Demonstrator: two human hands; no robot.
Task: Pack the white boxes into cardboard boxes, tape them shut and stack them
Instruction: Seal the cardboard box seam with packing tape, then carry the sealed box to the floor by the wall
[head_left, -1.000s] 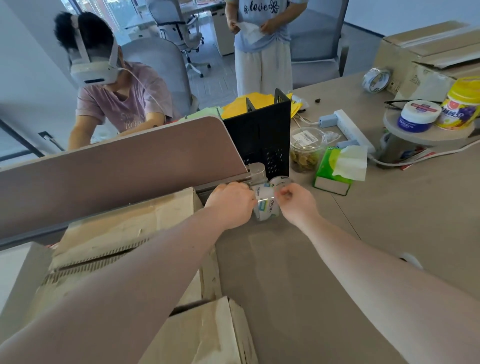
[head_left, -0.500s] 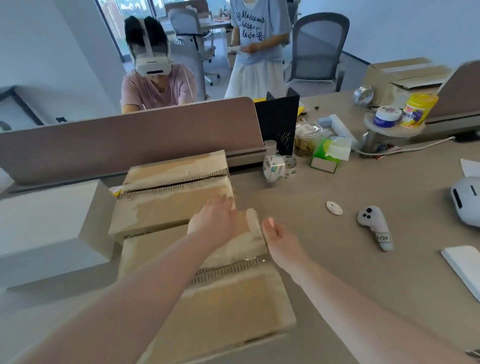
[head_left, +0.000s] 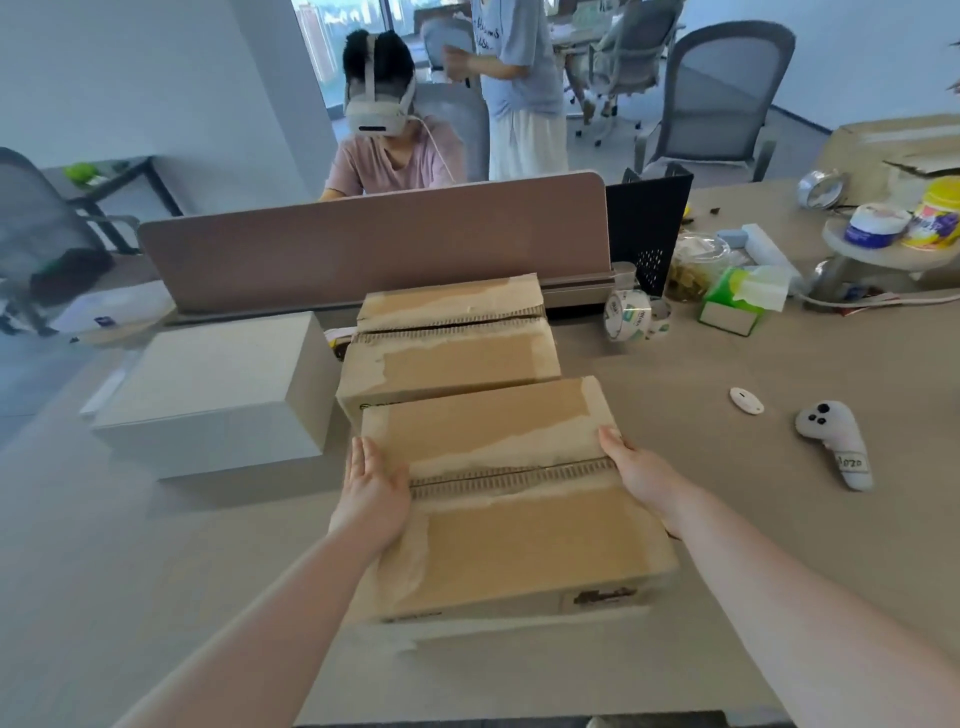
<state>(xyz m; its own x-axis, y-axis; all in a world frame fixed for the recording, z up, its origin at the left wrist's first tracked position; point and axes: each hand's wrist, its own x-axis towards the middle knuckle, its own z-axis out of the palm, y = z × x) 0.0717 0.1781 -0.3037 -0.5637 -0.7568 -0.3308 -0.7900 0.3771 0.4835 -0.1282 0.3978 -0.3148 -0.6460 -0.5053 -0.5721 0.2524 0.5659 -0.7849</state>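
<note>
While the left hand (head_left: 375, 483) and right hand (head_left: 638, 470) press flat, fingers straight, at nine and three o'clock, the near cardboard box (head_left: 511, 512) looks brown, closed, peeled along its seam.

Boxes on the tabletop (head_left: 779, 519), placed from the near cardboard box (head_left: 519, 530).

Behind it, touching, lies a second cardboard box (head_left: 452, 343); to its left a white box (head_left: 218, 384); behind-right a tape roll (head_left: 627, 316); right a controller (head_left: 836, 441). A hand lies on each side of it.

Matt, torn-faced cardboard box (head_left: 498, 499)
</note>
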